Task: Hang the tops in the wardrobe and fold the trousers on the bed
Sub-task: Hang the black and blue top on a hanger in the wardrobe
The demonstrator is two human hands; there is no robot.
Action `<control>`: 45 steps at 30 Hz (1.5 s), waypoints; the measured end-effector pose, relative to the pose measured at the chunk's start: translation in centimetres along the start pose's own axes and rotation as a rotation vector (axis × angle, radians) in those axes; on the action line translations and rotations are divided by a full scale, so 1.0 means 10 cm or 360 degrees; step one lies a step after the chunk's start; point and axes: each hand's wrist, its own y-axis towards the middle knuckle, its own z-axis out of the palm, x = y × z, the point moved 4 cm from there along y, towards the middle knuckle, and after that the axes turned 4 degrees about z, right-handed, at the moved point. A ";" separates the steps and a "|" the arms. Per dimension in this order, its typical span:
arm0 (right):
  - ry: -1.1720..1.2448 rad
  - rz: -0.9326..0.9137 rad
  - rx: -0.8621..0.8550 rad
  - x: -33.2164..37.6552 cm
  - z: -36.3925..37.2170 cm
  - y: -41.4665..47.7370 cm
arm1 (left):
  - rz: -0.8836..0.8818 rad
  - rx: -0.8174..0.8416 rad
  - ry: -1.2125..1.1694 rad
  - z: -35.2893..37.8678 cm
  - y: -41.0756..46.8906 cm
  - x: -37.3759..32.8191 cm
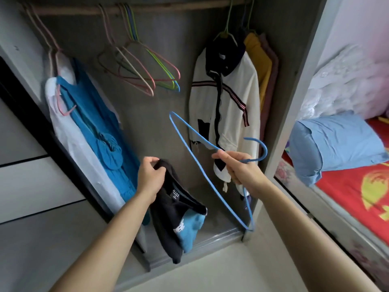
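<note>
The black top (176, 218) could slip and drop to the wardrobe (147, 123) floor, because it is held only by a small bit of its neck. The blue hanger (265, 149) could also poke the wrong hole, or its long arm could catch on the white jacket (231, 91) hanging just past it at 12 o'clock. Then the top would end up crooked.

The left hand (150, 175) has its fingers curled tight, pinching the neck of the black top. The top dangles from it toward 6 o'clock, in front of the open wardrobe.

The right hand (237, 165) is closed round the blue hanger, near its hook, at 3 o'clock from the top. The hanger and the top are apart, not touching yet.

The rail (168, 8) is up at 12 o'clock, with empty hangers (147, 68) on it. The bed (347, 197) is at 3 o'clock.
</note>
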 end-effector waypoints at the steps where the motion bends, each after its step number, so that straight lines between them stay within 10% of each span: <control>1: -0.0142 -0.0016 -0.0073 0.00 -0.07 -0.04 | -0.0017 -0.0079 -0.0032 -0.04 0.02 0.00; 11: -0.0596 0.0260 0.0430 -0.03 -0.45 -0.40 | -0.0028 -0.0176 0.0110 0.04 -0.05 0.09; 22: -0.0671 0.0462 0.0228 -0.44 0.31 -0.35 | 0.0367 0.0197 0.0347 0.38 -0.34 -0.17; 28: 0.0131 0.0393 0.0216 -0.41 0.31 -0.28 | 0.0343 0.0248 0.0303 0.20 -0.33 -0.32; 32: -0.0172 0.0448 0.0153 -0.59 0.49 -0.22 | 0.0292 0.0343 0.0164 0.26 -0.42 -0.55; 40: 0.0618 0.0322 -0.0118 -0.43 0.12 -0.01 | 0.0325 0.1053 -0.0090 0.24 -0.49 -0.65; 45: 0.0465 0.0168 0.0033 -0.19 -0.15 -0.01 | 0.1281 0.0233 0.0955 0.01 -0.06 -1.00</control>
